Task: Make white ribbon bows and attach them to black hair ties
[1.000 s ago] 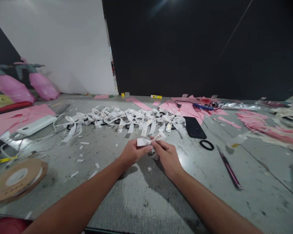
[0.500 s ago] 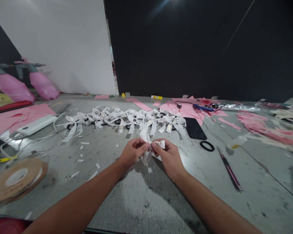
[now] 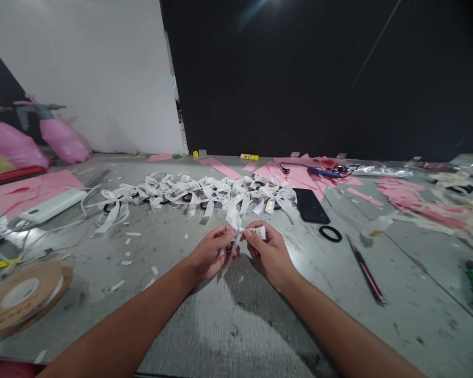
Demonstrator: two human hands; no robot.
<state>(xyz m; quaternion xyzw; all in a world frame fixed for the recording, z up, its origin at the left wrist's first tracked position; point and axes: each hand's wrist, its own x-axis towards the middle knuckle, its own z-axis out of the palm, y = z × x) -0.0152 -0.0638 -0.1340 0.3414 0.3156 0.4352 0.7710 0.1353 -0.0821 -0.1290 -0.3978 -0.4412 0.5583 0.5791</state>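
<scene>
Between my hands is a white ribbon [image 3: 234, 219] with small printed marks, gathered at a knot in the middle. My left hand [image 3: 213, 252] is closed on the ribbon's left side, and a thin tail hangs below its fingers. My right hand [image 3: 270, 254] pinches the ribbon just right of the knot, with a short printed end sticking out past the thumb. Just beyond lies a row of white ribbon bows [image 3: 208, 191], some with black bands showing beneath. A black ring-shaped band [image 3: 330, 233] lies to the right of my right hand.
On the right lie a black phone [image 3: 311, 205], a slim pen-like tool [image 3: 366, 270] and a small clear bottle [image 3: 372, 231]. A ribbon spool [image 3: 27, 294] and a white power strip [image 3: 49, 206] are at left. Pink scraps [image 3: 295, 170] lie along the back wall.
The ribbon's lower tail has swung left and now hangs as a narrow strip by my left fingers. My left hand has shifted slightly left and down; the view has turned a little.
</scene>
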